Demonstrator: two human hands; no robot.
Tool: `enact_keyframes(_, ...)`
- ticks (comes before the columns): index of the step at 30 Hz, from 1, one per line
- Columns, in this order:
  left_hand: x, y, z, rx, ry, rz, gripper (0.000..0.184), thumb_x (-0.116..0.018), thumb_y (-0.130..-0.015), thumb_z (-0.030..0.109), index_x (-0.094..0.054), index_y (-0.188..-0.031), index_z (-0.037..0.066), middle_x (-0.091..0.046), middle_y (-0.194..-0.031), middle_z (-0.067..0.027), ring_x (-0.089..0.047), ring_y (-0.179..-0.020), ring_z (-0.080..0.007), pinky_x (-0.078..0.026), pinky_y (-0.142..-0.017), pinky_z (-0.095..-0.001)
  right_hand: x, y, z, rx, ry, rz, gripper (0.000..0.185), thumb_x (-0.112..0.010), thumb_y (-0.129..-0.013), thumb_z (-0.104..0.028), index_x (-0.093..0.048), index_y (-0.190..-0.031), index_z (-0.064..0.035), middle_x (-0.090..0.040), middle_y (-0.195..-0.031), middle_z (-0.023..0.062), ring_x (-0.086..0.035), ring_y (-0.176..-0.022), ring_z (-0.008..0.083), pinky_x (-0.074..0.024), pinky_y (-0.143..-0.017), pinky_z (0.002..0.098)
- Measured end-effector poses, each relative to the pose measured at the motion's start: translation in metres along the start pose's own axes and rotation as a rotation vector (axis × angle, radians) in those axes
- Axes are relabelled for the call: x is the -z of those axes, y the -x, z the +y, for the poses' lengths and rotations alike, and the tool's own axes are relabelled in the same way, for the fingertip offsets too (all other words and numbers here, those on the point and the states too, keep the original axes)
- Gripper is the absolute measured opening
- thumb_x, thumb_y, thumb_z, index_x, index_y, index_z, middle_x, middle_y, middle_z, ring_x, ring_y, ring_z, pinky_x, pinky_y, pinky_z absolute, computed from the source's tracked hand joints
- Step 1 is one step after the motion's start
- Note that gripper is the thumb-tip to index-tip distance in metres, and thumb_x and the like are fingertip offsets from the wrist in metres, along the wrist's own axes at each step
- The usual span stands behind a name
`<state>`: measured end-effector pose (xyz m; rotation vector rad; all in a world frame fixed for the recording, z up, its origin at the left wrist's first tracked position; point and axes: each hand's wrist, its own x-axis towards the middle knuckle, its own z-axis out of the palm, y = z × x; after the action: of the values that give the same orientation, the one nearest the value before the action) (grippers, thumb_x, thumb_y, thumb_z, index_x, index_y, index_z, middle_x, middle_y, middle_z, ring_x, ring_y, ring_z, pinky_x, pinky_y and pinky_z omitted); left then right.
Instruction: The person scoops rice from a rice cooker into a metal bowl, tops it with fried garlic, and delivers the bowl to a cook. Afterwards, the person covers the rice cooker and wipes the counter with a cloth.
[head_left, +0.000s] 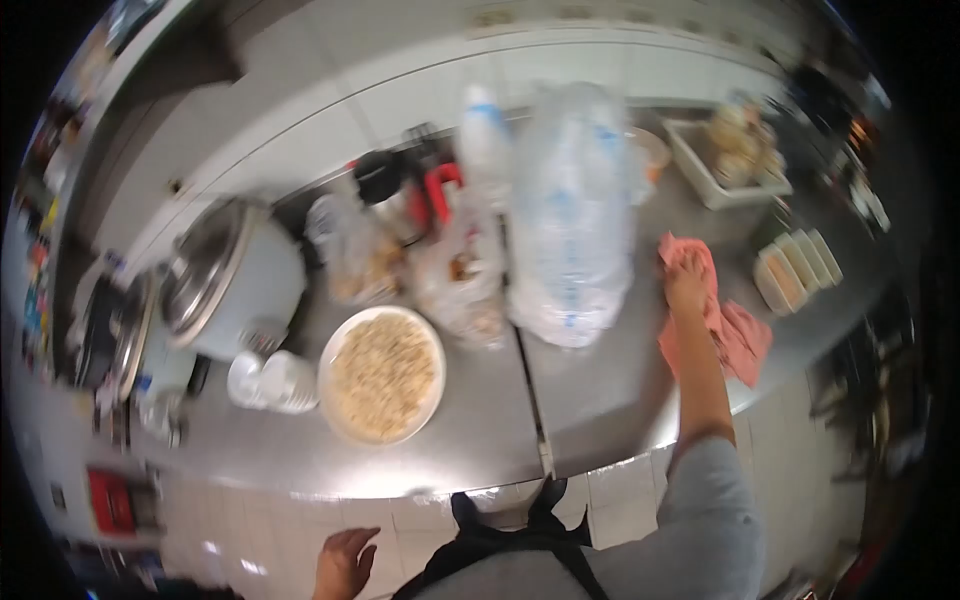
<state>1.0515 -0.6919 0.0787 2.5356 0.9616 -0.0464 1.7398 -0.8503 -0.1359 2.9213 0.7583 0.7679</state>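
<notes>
On the right part of the steel counter, my right hand [686,284] grips a pink cloth [742,340] and presses it against the surface. The cloth is bunched, and part of it spreads out to the right of my wrist. My left hand [346,562] hangs low in front of the counter, holding nothing, with its thumb and fingers apart. Closest to it on the counter is a round white bowl [437,408] full of pale, chopped or grainy food. A large clear plastic bag [572,220] with blue print stands left of my right hand.
A white bin [714,196] with bagged items stands at the back right, near small white containers [800,270]. Leftward are a big rice cooker [262,285], stacked white cups [287,382], plastic bags [460,275] and a black-lidded jug [382,180]. A seam [527,390] crosses the counter [480,450].
</notes>
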Motion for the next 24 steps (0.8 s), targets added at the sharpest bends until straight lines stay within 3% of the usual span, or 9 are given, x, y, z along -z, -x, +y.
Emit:
enact_keyframes(5,0.003,0.007,-0.017,-0.014,0.030,0.042,0.027,-0.065,-0.078,0.006,-0.065,-0.105,0.010,-0.067,-0.098,-0.0108,-0.062,-0.092,-0.0307,-0.048,-0.085,-0.0412,0.057,0.093,-0.043,0.274,-0.418,-0.149,0.042,-0.051,-0.087,-0.020,-0.056,-0.124,-0.0010,-0.047,-0.138,0.0171,-0.034,-0.134,0.0354,-0.0266,-0.109,0.0452)
enact_keyframes(10,0.009,-0.026,-0.050,-0.251,-0.026,0.022,0.026,-0.064,-0.081,0.011,-0.064,-0.107,0.010,-0.066,-0.104,-0.0080,-0.061,-0.098,-0.0290,-0.047,-0.087,-0.0403,0.226,0.227,-0.132,0.082,-1.079,-0.178,0.024,-0.055,-0.085,-0.013,-0.064,-0.100,0.0023,-0.058,-0.122,0.0213,-0.049,-0.120,0.0378,-0.0323,-0.105,0.0450)
enact_keyframes(12,0.013,-0.046,-0.056,-0.364,-0.016,-0.063,0.035,-0.063,-0.083,0.013,-0.058,-0.118,0.013,-0.062,-0.113,-0.0083,-0.057,-0.107,-0.0281,-0.043,-0.096,-0.0405,0.218,0.290,-0.161,-0.050,-1.392,-0.264,0.011,-0.053,-0.086,-0.006,-0.050,-0.082,0.0029,-0.053,-0.085,0.0142,-0.053,-0.087,0.0276,-0.0422,-0.084,0.0365)
enact_keyframes(14,0.017,-0.056,-0.054,-0.515,0.119,0.014,0.042,-0.064,-0.084,0.013,-0.054,-0.125,0.012,-0.060,-0.119,-0.0101,-0.055,-0.111,-0.0279,-0.041,-0.098,-0.0415,0.258,0.326,-0.211,-0.118,-1.645,-0.333,0.018,-0.052,-0.093,-0.013,-0.051,-0.081,0.0000,-0.048,-0.073,0.0035,-0.046,-0.072,0.0147,-0.0396,-0.068,0.0282)
enact_keyframes(15,0.020,-0.055,-0.048,-0.586,0.264,0.051,0.045,-0.064,-0.085,0.013,-0.052,-0.127,0.011,-0.057,-0.123,-0.0118,-0.055,-0.112,-0.0284,-0.041,-0.099,-0.0410,0.300,0.338,-0.232,-0.442,-2.034,-0.730,0.020,-0.054,-0.096,-0.020,-0.056,-0.086,-0.0024,-0.050,-0.072,-0.0016,-0.045,-0.066,0.0092,-0.0382,-0.061,0.0244)
enact_keyframes(17,0.019,-0.046,-0.054,-0.649,0.551,-0.004,0.046,-0.064,-0.085,0.013,-0.050,-0.129,0.008,-0.052,-0.130,-0.0152,-0.054,-0.113,-0.0292,-0.040,-0.099,-0.0398,0.363,0.335,-0.282,-0.017,-2.075,-0.819,0.021,-0.056,-0.096,-0.025,-0.058,-0.094,-0.0036,-0.054,-0.075,-0.0026,-0.048,-0.065,0.0061,-0.0394,-0.059,0.0217)
enact_keyframes(20,0.007,-0.018,-0.098,-0.543,0.788,-0.304,0.044,-0.063,-0.086,0.013,-0.052,-0.127,0.005,-0.049,-0.131,-0.0181,-0.054,-0.110,-0.0297,-0.042,-0.096,-0.0375,0.396,0.345,-0.326,-0.050,-2.105,-1.034,0.022,-0.062,-0.092,-0.023,-0.057,-0.097,-0.0030,-0.058,-0.080,-0.0008,-0.052,-0.069,0.0061,-0.0419,-0.061,0.0216)
enact_keyframes(22,0.006,-0.004,-0.145,-0.370,0.693,-0.555,0.042,-0.064,-0.084,0.014,-0.056,-0.124,0.005,-0.055,-0.123,-0.0171,-0.056,-0.106,-0.0299,-0.043,-0.092,-0.0357,0.426,0.331,-0.356,0.259,-1.843,-1.080,0.021,-0.065,-0.090,-0.021,-0.057,-0.097,-0.0028,-0.060,-0.082,0.0008,-0.054,-0.075,0.0065,-0.0442,-0.064,0.0233)
enact_keyframes(24,0.004,0.021,-0.202,-0.472,0.977,-0.126,0.034,-0.061,-0.089,0.017,-0.059,-0.120,0.005,-0.060,-0.109,-0.0123,-0.059,-0.095,-0.0254,-0.046,-0.086,-0.0332,0.444,0.333,-0.402,0.468,-1.680,-1.087,0.020,-0.068,-0.084,-0.015,-0.058,-0.096,-0.0024,-0.063,-0.085,0.0050,-0.060,-0.079,0.0147,-0.0480,-0.068,0.0302)
